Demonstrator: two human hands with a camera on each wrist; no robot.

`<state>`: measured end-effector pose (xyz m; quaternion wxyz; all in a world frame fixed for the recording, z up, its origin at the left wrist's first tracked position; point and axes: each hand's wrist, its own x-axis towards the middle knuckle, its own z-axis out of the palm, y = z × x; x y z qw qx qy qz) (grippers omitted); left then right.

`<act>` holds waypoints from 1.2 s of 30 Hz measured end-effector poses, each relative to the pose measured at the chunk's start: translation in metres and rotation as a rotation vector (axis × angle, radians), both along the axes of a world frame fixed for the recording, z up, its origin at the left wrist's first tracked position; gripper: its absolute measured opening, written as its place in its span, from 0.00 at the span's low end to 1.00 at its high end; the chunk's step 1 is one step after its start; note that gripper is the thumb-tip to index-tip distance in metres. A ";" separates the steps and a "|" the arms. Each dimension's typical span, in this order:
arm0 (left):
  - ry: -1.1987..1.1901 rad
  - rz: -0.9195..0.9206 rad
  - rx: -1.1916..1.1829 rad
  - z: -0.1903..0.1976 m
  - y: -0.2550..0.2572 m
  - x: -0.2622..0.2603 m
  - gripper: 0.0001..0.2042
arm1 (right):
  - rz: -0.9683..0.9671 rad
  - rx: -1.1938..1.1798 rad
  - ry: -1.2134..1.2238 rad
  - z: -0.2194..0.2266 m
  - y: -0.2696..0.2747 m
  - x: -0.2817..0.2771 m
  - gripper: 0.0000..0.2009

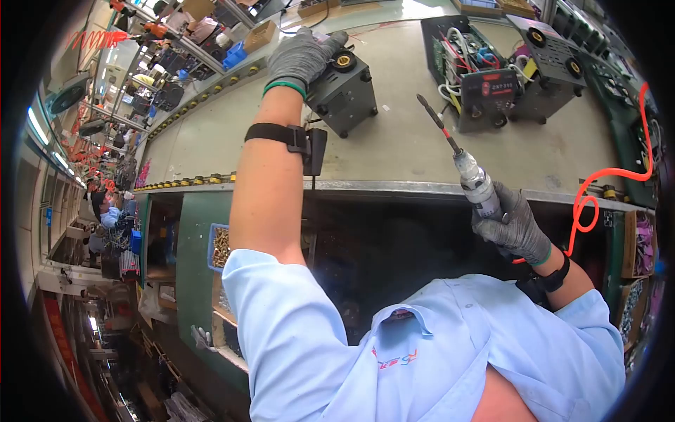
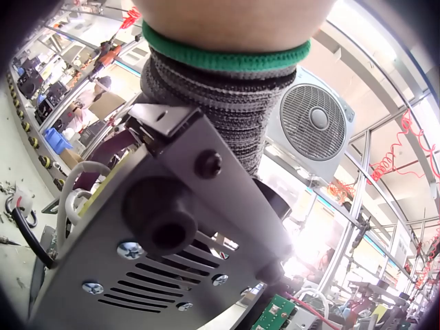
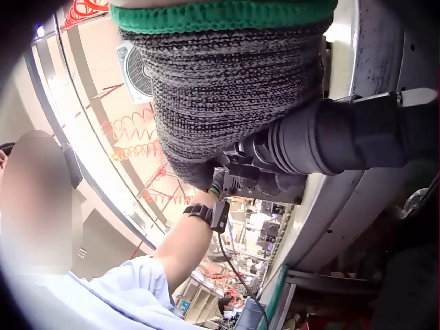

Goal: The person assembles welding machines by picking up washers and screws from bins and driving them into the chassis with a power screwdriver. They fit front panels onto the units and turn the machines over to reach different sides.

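Note:
My gloved left hand point(image 1: 302, 60) grips the far upper edge of a dark metal welding machine point(image 1: 344, 102) on the bench. A round brass-centred socket point(image 1: 344, 61) shows on its top. In the left wrist view its slotted panel point(image 2: 148, 282) with screws and a rubber foot point(image 2: 161, 216) faces me, tilted; my left fingers are hidden behind the casing. My gloved right hand point(image 1: 517, 225) holds a pneumatic screwdriver point(image 1: 478, 184) at the bench's front edge. Its long bit point(image 1: 431, 116) points up and left, away from both machines. In the right wrist view the glove point(image 3: 234, 96) wraps the dark tool body point(image 3: 330, 137).
To the right stands an opened machine point(image 1: 467, 77) with exposed wires and a red display, beside another dark casing point(image 1: 552, 70). An orange air hose point(image 1: 612, 171) loops at the right. Roller tracks point(image 1: 204, 91) run along the left bench side. A blue bin point(image 1: 219, 246) of small parts sits below.

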<state>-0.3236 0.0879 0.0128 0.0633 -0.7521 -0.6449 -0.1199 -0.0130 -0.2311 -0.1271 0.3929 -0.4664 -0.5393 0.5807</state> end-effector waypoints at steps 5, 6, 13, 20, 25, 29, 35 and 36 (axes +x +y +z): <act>0.098 -0.006 0.122 -0.001 -0.041 0.020 0.49 | -0.051 0.031 0.030 -0.012 -0.024 0.015 0.30; 0.125 -0.042 0.097 0.004 -0.054 0.026 0.50 | -0.060 0.047 0.051 -0.013 -0.029 0.019 0.31; 0.122 -0.255 0.220 -0.016 -0.121 0.041 0.48 | -0.097 0.015 0.108 -0.020 -0.062 0.031 0.31; 0.143 -0.292 0.399 -0.068 -0.166 0.045 0.41 | -0.098 -0.014 0.041 -0.022 -0.074 0.033 0.32; 0.082 -0.347 0.524 -0.094 -0.178 0.039 0.36 | -0.067 0.020 0.168 -0.032 -0.076 0.030 0.30; 0.062 -0.378 0.462 -0.096 -0.184 0.046 0.37 | -0.054 -0.005 0.071 -0.024 -0.075 0.029 0.29; 0.051 -0.436 0.405 -0.096 -0.199 0.043 0.44 | -0.009 0.059 0.111 -0.023 -0.074 0.036 0.31; 0.058 -0.414 0.312 -0.091 -0.207 0.040 0.49 | 0.016 0.090 0.057 -0.020 -0.072 0.040 0.31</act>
